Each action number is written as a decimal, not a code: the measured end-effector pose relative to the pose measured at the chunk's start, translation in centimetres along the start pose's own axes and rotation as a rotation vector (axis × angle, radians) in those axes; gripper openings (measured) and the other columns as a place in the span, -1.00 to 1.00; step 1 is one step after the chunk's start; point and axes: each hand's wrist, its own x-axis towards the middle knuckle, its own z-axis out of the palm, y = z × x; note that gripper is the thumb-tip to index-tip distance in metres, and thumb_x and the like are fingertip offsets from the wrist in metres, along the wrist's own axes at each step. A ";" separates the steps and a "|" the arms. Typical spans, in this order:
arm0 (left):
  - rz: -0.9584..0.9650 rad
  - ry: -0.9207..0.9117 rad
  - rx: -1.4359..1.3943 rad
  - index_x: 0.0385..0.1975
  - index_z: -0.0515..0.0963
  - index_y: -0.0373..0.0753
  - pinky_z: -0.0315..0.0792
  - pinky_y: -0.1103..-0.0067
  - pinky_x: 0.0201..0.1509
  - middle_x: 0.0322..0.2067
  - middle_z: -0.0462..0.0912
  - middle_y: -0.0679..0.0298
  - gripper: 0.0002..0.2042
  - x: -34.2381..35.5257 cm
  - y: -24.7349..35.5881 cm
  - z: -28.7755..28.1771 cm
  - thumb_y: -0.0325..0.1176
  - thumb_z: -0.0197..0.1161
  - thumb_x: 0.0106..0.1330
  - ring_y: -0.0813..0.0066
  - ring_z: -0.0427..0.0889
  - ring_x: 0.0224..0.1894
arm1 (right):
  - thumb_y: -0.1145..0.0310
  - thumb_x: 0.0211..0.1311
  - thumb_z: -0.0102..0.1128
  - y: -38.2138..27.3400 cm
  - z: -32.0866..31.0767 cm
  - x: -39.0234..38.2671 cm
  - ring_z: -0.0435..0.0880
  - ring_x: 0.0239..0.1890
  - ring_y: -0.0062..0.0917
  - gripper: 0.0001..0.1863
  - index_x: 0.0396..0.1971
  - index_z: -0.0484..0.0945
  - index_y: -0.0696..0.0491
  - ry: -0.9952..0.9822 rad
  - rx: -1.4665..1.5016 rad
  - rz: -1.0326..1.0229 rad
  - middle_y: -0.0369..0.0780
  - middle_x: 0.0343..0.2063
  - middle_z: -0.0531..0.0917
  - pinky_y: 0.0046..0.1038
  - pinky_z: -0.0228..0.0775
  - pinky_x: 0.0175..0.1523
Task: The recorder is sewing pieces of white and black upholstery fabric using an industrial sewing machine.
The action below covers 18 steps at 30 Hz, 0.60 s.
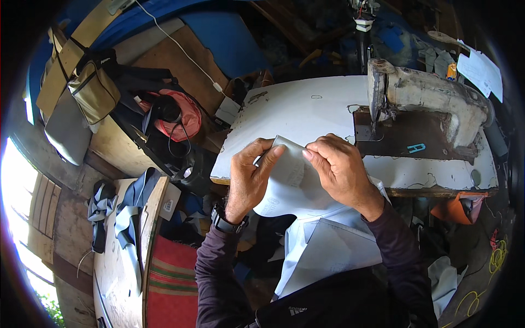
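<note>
My left hand pinches the top corner of a pale grey sheet of cloth-like material, thumb on its face. My right hand grips the same piece's upper edge a little to the right, thumb and fingers pressed on it. The edge between them looks folded; faint printing shows on the surface. The piece hangs down over my lap in creased panels. Just beyond my hands is a chipped white sewing table, with a worn industrial sewing machine at its right. A small light-blue clip-shaped item lies on the machine's dark bed.
At left stand a wooden board with grey straps, a red bag and an olive bag. A white cable hangs behind. An orange piece hangs below the table's right edge; yellow cord lies right.
</note>
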 end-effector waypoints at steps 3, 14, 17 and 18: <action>-0.043 0.018 -0.067 -0.10 0.71 -0.41 0.46 0.60 -0.15 -0.35 0.70 0.29 -0.75 -0.3 -0.1 0.4 -0.28 0.34 0.58 0.65 0.55 -0.27 | 0.45 0.46 0.29 -0.2 0.0 0.2 0.72 -0.30 -0.28 -0.90 -0.24 0.66 0.19 0.029 0.046 0.010 -0.14 -0.35 0.73 -0.22 0.55 -0.14; 0.019 0.343 -0.077 -0.21 0.61 -0.39 0.33 0.72 -0.07 -0.30 0.52 0.43 -0.91 0.5 -2.4 -0.5 -0.50 0.36 0.52 0.71 0.44 -0.18 | 0.52 0.36 0.34 1.1 -4.7 -5.9 0.67 -0.33 -0.26 -0.91 -0.25 0.59 0.17 -0.098 -0.305 -0.019 -0.15 -0.41 0.68 -0.20 0.53 -0.16; 0.233 0.439 0.074 -0.20 0.61 -0.40 0.36 0.67 -0.17 -0.37 0.52 0.37 -0.96 1.5 -3.1 -0.2 -0.57 0.33 0.48 0.62 0.47 -0.29 | 0.64 0.32 0.29 -3.2 -10.3 -6.3 0.75 -0.18 -0.16 -0.93 -0.24 0.64 0.20 0.095 -0.201 0.023 -0.09 -0.27 0.77 -0.20 0.61 -0.02; 0.283 0.482 0.067 -0.18 0.62 -0.40 0.36 0.66 -0.20 -0.38 0.51 0.34 -0.96 2.1 -3.4 0.3 -0.57 0.33 0.48 0.60 0.47 -0.32 | 0.62 0.32 0.30 -5.1 -12.2 -6.3 0.75 -0.16 -0.17 -0.91 -0.21 0.63 0.20 0.248 -0.125 -0.045 -0.08 -0.25 0.77 -0.21 0.61 0.00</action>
